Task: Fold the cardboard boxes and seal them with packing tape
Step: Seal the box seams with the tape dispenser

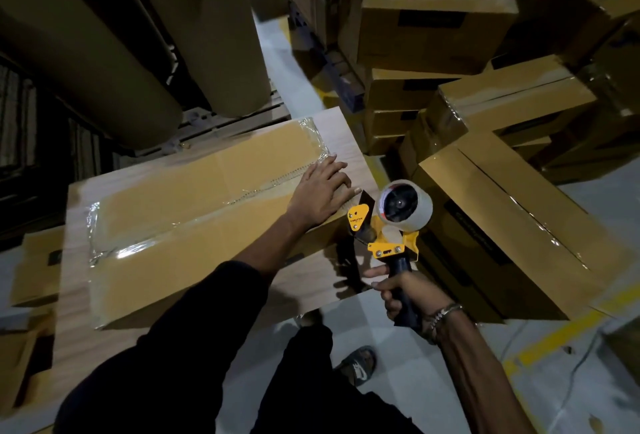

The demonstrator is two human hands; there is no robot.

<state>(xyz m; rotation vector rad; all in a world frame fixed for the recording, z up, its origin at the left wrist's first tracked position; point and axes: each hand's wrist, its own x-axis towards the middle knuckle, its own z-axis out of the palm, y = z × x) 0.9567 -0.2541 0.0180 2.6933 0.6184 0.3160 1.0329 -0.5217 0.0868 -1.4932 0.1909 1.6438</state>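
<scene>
Cardboard box (pixel 194 211) lies along the bench (pixel 341 128), folded shut; centre seam and both ends taped. Left hand (pixel 320 191) flat, open, pressing its right end. Right hand (pixel 398 289) closed on tape dispenser (pixel 391 222), clear of box. Sealed boxes (pixel 502 225) stacked at right; this one looks nearly finished

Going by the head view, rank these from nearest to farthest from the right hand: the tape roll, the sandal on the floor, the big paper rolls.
1. Tape roll: on the dispenser held in the right hand, just above it.
2. Sandal: on the floor, below and slightly left.
3. Big paper rolls: standing far off at upper left, beyond the box.
</scene>
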